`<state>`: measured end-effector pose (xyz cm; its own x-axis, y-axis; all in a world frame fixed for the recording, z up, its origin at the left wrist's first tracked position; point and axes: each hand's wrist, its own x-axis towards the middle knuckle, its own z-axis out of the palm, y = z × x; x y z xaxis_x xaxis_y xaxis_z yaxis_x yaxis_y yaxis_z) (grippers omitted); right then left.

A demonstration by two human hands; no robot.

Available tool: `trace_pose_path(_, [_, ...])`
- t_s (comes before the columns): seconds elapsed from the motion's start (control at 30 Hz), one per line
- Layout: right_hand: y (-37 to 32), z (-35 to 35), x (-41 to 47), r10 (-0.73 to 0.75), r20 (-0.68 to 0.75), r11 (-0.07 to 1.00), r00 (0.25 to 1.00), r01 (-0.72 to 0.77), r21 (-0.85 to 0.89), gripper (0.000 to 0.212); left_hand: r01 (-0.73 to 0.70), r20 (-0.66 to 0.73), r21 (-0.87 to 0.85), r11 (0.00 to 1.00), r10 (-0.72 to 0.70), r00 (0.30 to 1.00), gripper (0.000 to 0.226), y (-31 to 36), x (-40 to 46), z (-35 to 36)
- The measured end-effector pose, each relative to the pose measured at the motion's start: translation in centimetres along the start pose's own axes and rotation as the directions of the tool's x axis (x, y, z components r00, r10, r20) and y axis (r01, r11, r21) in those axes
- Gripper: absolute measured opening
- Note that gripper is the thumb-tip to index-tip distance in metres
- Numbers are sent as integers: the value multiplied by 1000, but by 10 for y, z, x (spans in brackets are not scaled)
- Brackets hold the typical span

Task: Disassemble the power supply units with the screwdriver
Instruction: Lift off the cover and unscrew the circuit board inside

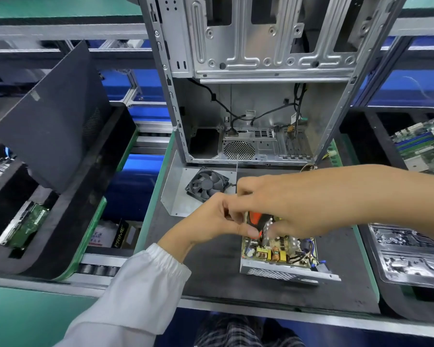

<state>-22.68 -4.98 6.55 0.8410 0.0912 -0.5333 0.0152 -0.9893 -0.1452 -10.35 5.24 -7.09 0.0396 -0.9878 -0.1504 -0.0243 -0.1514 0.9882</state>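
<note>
Nearest to us, our left hand (212, 221) reaches out of a white sleeve (140, 279), its fingers curled and its thumb pressed against the orange-and-black handle of the screwdriver (259, 225). Our right hand (283, 204) comes in from the right, fingers bent down over the same handle, so both hands grip the tool together just above the power supply unit (278, 256). That unit sits open on the dark work mat (211, 271), right of centre, its circuit board with yellow and copper-wound parts exposed and its perforated metal wall facing us. We cannot quite tell where the screwdriver tip meets the board, since the hands cover it.

Just beyond the hands, a black fan (207, 184) lies on a bent metal plate (176, 196). Farther back stands an empty computer case (256, 96), open toward us, with black cables hanging inside. To the far left, a black side panel (53, 116) leans over a black foam tray (68, 221) holding a green board. At the right edge lie a green motherboard (424, 146) and clear plastic trays (409, 254).
</note>
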Motion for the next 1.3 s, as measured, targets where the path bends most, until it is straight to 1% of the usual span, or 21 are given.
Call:
trace_pose_path(0.07, [1, -2, -1, 85, -78, 995, 993, -81, 51, 46, -16, -34, -10, 1000, 15, 999, 28, 3, 1, 3])
trace_pose_path(0.13, [-1, -2, 1, 202, -173, 975, 964, -214, -54, 52, -22, -24, 19, 1000, 22, 999, 30, 2, 5, 4])
trace_pose_path(0.2, [-4, 1, 5, 216, -211, 953, 953, -252, -167, 48, 15, 15, 14, 1000, -15, 1000, 47, 1, 6, 5])
trace_pose_path(0.23, [-4, 2, 7, 202, -194, 953, 960, -239, -189, 42, 24, 42, -6, 1000, -24, 999, 51, 0, 6, 4])
trace_pose_path(0.3, [-3, 1, 7, 161, -101, 972, 982, -175, -154, 22, 12, 59, -32, 999, -11, 998, 48, -2, 2, 2])
trace_pose_path(0.33, [-1, -1, 5, 130, -42, 983, 991, -134, -126, 18, 4, 59, -33, 999, -2, 998, 44, -3, 1, 0])
trace_pose_path(0.4, [0, -5, 4, 62, 63, 996, 996, -58, -68, 31, -22, 44, -12, 1000, 22, 999, 28, -2, -1, -2])
trace_pose_path(0.43, [0, -5, 4, 41, 76, 999, 996, -39, -35, 36, -30, 37, -8, 1000, 31, 999, 22, -1, -1, -2])
trace_pose_path(0.47, [0, -5, 4, 38, 49, 999, 998, -38, 0, 40, -36, 21, -12, 999, 36, 999, 22, -1, -1, -1])
trace_pose_path(0.53, [0, -4, 6, 119, -70, 993, 990, -117, 29, 50, -56, 10, -1, 998, 56, 998, 26, 0, 1, 2])
trace_pose_path(0.6, [-3, -2, 10, 214, -157, 971, 964, -228, -77, 49, -68, 33, 23, 997, 67, 997, 29, -1, 5, 5])
trace_pose_path(0.63, [-5, -1, 13, 217, -174, 961, 961, -241, -136, 44, -72, 51, 19, 997, 71, 996, 26, -1, 6, 5])
trace_pose_path(0.7, [-5, 3, 16, 172, -159, 965, 972, -199, -173, 37, -77, 84, -4, 997, 77, 993, 37, -1, 5, 2])
trace_pose_path(0.73, [-5, 4, 16, 153, -147, 972, 977, -175, -156, 32, -65, 78, -19, 998, 66, 995, 37, -4, 2, -1])
trace_pose_path(0.83, [-3, 1, 14, 145, -119, 985, 982, -155, -79, 21, -50, 15, -138, 989, 53, 999, 24, -18, -11, -14])
trace_pose_path(0.9, [-3, -1, 12, 137, -119, 987, 983, -146, -71, 18, 16, -47, -225, 974, -28, 999, 12, -32, -17, -19])
trace_pose_path(1.0, [-1, -5, 10, 147, -152, 987, 977, -156, -47, 18, 167, -134, -166, 972, -190, 973, 11, -51, -22, -22])
trace_pose_path(1.07, [1, -9, 8, 145, -176, 988, 974, -153, -33, 20, 232, -131, -117, 966, -246, 960, 17, -60, -25, -19])
trace_pose_path(1.13, [4, -14, 7, 135, -205, 990, 969, -142, -21, 21, 255, -116, -93, 963, -264, 957, 16, -62, -28, -14])
trace_pose_path(1.2, [5, -19, 6, 135, -237, 990, 962, -140, -7, 21, 242, -86, -64, 968, -247, 965, 14, -63, -31, -9])
trace_pose_path(1.3, [8, -21, 6, 142, -257, 989, 956, -147, -1, 25, 232, 5, -31, 972, -232, 973, 16, -64, -35, -4])
